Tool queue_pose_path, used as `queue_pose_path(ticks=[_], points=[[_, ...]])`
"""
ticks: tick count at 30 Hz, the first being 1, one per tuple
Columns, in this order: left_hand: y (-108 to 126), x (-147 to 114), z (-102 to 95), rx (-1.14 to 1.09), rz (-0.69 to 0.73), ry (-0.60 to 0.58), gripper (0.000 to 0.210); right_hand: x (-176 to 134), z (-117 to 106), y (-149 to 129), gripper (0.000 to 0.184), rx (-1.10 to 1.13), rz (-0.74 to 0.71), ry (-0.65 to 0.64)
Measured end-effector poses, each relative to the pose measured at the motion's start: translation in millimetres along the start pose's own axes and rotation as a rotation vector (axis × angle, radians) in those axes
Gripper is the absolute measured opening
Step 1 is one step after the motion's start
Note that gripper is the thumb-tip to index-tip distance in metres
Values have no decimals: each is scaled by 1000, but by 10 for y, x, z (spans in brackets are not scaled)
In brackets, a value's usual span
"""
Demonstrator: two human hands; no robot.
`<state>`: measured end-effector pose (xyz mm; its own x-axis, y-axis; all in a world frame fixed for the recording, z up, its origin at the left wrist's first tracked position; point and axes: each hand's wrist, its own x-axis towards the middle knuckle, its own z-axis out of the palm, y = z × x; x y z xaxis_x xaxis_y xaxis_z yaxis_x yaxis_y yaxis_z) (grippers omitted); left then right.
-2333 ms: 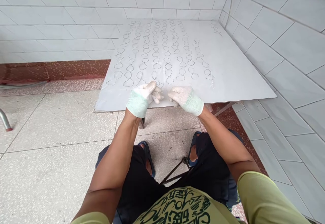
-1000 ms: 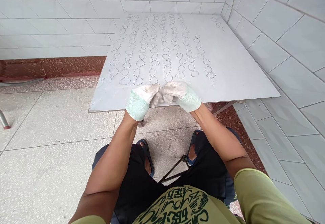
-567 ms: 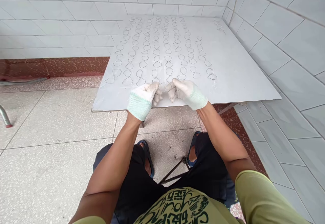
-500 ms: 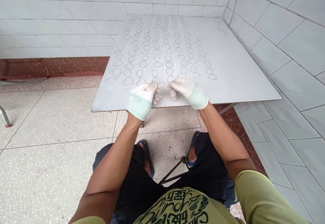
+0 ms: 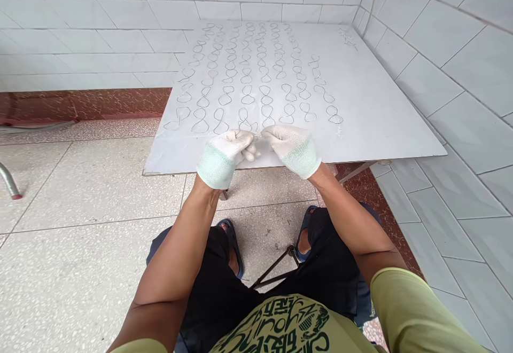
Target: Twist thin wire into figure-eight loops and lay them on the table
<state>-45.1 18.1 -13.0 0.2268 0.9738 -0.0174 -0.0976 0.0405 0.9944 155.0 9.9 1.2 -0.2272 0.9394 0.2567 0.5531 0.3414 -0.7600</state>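
Note:
Both my hands wear white knit gloves with pale green cuffs, held close together above the near edge of a white board [image 5: 372, 128]. My left hand [image 5: 236, 144] is closed in a pinch, its lower fingers curled. Opposite it, my right hand [image 5: 286, 142] also pinches, the fingertips almost meeting the left ones. A thin, pale sliver shows between the fingertips, too small to name. Just beyond the hands lie thin, dark, wire-like figure-eight loops [image 5: 266, 96], set out in several rows across the board. The hands hide part of the nearest loops.
A small heap of thin pale pieces [image 5: 348, 38] lies at the board's far right. Tiled walls [image 5: 452, 75] border the board at the back and right. A metal leg [image 5: 8, 182] stands on the speckled floor at left. My knees are beneath the near edge.
My hands have drawn closer together, the right one moving left and the left one slightly right. The fingertip gap has narrowed. The loops on the board lie as before.

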Motion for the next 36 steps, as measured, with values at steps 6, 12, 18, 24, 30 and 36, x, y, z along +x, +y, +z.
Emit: queue_pose_path(ticks=[6, 12, 18, 24, 30, 36], points=[[70, 20, -60, 163, 16, -145, 35, 18, -180, -22, 28, 374, 130, -194], [76, 10, -82, 283, -83, -141, 22, 53, -266, -3, 20, 532, 234, -233], [43, -10, -84, 277, -91, -155, 35, 67, -179, -54, 25, 257, 189, -202], [-11, -29, -115, 116, -126, -64, 50, 40, -167, -175, 26, 310, 241, -143], [-11, -18, -161, 163, -65, -54, 50, 25, -105, -186, 31, 342, 264, -91], [16, -86, -12, 92, -96, 63, 44, 61, 79, -55, 27, 521, 263, 62]])
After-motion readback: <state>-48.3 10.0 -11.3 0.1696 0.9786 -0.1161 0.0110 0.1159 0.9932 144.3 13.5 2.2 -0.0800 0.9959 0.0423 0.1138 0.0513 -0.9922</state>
